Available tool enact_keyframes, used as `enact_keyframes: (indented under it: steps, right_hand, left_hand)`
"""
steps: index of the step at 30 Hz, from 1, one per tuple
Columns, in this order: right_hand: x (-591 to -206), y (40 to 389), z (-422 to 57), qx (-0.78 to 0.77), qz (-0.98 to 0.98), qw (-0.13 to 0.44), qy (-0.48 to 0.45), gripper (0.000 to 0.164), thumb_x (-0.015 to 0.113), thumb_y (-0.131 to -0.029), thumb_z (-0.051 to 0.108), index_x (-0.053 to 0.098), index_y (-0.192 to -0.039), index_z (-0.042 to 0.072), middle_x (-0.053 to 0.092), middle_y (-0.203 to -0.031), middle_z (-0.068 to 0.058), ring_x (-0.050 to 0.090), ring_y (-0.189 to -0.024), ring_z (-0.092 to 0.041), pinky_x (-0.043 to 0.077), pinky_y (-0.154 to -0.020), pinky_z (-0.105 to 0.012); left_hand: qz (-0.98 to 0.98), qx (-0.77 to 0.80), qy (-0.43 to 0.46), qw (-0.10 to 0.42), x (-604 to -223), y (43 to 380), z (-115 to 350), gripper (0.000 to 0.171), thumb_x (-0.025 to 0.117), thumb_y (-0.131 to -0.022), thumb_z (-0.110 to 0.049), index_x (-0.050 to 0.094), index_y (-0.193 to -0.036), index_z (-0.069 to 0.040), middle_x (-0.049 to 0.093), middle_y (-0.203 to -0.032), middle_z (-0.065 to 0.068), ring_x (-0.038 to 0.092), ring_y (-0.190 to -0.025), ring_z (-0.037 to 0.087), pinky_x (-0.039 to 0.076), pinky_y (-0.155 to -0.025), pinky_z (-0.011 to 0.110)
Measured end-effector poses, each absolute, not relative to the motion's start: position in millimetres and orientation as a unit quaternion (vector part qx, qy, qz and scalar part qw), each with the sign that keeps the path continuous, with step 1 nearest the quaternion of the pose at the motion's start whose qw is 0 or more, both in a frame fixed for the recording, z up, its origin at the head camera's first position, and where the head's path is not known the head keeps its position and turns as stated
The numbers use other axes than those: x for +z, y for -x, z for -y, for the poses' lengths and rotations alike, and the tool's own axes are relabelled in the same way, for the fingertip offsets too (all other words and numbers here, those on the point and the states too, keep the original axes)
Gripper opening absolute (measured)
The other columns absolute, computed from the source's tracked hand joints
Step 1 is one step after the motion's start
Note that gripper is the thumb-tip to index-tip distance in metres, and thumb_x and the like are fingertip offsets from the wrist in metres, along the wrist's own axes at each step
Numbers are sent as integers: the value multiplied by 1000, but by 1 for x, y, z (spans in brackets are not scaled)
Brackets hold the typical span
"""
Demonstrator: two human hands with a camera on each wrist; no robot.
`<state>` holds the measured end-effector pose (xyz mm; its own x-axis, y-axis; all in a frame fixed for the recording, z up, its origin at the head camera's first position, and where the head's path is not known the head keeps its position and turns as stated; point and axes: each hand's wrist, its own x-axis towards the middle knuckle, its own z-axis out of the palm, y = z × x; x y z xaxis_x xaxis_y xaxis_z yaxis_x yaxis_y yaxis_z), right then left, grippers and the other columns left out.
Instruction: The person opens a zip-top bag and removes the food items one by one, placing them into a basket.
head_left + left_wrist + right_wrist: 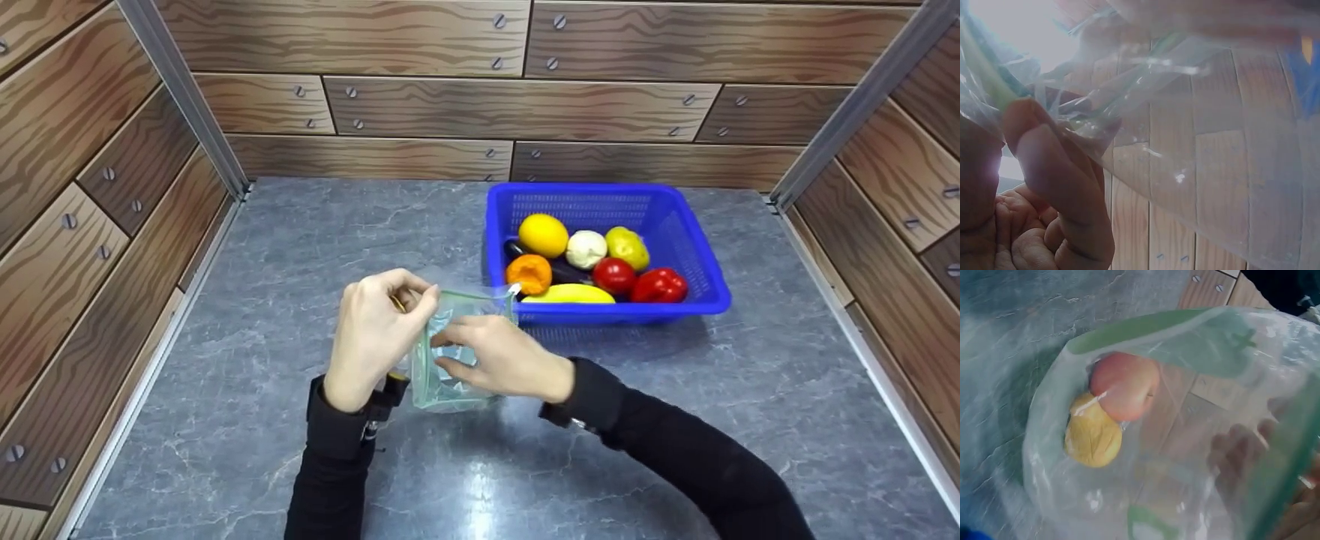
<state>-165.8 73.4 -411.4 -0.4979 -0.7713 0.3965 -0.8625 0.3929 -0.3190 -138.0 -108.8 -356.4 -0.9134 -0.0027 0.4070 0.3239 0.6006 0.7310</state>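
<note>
My left hand pinches the upper left edge of a clear zip bag with green trim. The left wrist view shows its fingertips on the crumpled plastic close up. My right hand is over the bag, thumb and fingers parted, with nothing seen between them. An apple and a yellow fruit, side by side, show through the plastic in the right wrist view. The head view does not show those two.
A blue plastic basket stands beyond the bag to the right. Inside are a yellow banana-like piece, a red pepper, a tomato, an eggplant and several other pieces of produce. Wood-patterned walls enclose the grey marbled table.
</note>
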Motion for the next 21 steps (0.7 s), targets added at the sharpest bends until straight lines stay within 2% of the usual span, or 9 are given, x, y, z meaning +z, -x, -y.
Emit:
enact_keyframes:
  steps: [5, 8, 10, 11, 13, 15, 17, 18, 21]
  right_hand:
    - [-413, 179, -52, 215, 860, 43, -461, 23, 66, -80, 11, 65, -102, 6, 63, -77, -2, 53, -63, -12, 46, -60, -24]
    - [-417, 185, -44, 178, 876, 22, -449, 44, 67, -76, 9, 60, -119, 1, 50, -68, 0, 42, -57, -10, 36, -51, -22]
    - [-419, 188, -39, 144, 884, 17, -444, 58, 66, -76, 8, 52, -131, -2, 49, -67, 0, 43, -56, -10, 36, -48, -22]
    - [-420, 189, -36, 123, 888, 15, -443, 58, 65, -76, 8, 51, -131, -3, 50, -68, -1, 43, -57, -11, 37, -48, -22]
    - [-422, 191, -32, 99, 891, 10, -443, 56, 65, -75, 7, 51, -129, -4, 58, -75, -4, 51, -62, -14, 44, -54, -25]
    - [-427, 196, -27, 97, 888, 2, -449, 40, 64, -77, 7, 58, -115, -3, 64, -82, -10, 58, -69, -18, 50, -62, -30]
    - [-433, 203, -21, 92, 897, -36, -431, 22, 63, -80, 9, 62, -101, 1, 67, -90, -11, 62, -80, -20, 52, -72, -32]
    - [-435, 205, -19, 83, 902, -47, -422, 19, 62, -83, 12, 64, -99, 3, 68, -95, -11, 64, -86, -21, 53, -76, -34]
    - [-492, 238, -15, 63, 908, -48, -412, 13, 55, -87, 21, 64, -85, 12, 69, -90, -5, 61, -79, -15, 49, -66, -28]
  left_hand:
    - [873, -440, 92, 189, -356, 140, 108, 10, 68, -86, -23, 74, -80, -19, 61, -60, -7, 47, -46, 9, 34, -44, 22]
    - [874, -438, 90, 191, -356, 140, 108, 10, 68, -85, -23, 74, -79, -19, 61, -60, -7, 46, -46, 9, 34, -44, 22]
    - [874, -437, 90, 192, -356, 140, 108, 9, 69, -85, -23, 75, -79, -19, 60, -60, -7, 46, -47, 9, 34, -45, 22]
    - [874, -436, 91, 192, -356, 140, 108, 9, 69, -85, -22, 74, -79, -18, 61, -60, -7, 46, -47, 9, 35, -45, 22]
    - [874, -437, 93, 191, -357, 140, 108, 9, 69, -85, -22, 75, -79, -17, 60, -60, -6, 47, -48, 8, 35, -46, 22]
    - [874, -437, 95, 191, -357, 140, 107, 9, 69, -85, -22, 75, -79, -17, 60, -59, -5, 47, -48, 8, 35, -46, 22]
    - [873, -438, 97, 191, -357, 140, 107, 9, 69, -85, -21, 74, -79, -16, 60, -58, -5, 48, -49, 8, 36, -46, 22]
    - [873, -438, 99, 191, -357, 140, 107, 9, 69, -84, -21, 75, -79, -16, 59, -58, -5, 48, -49, 8, 36, -47, 22]
    - [873, -437, 104, 191, -358, 141, 106, 9, 69, -84, -21, 75, -79, -15, 60, -58, -5, 49, -50, 8, 39, -48, 22]
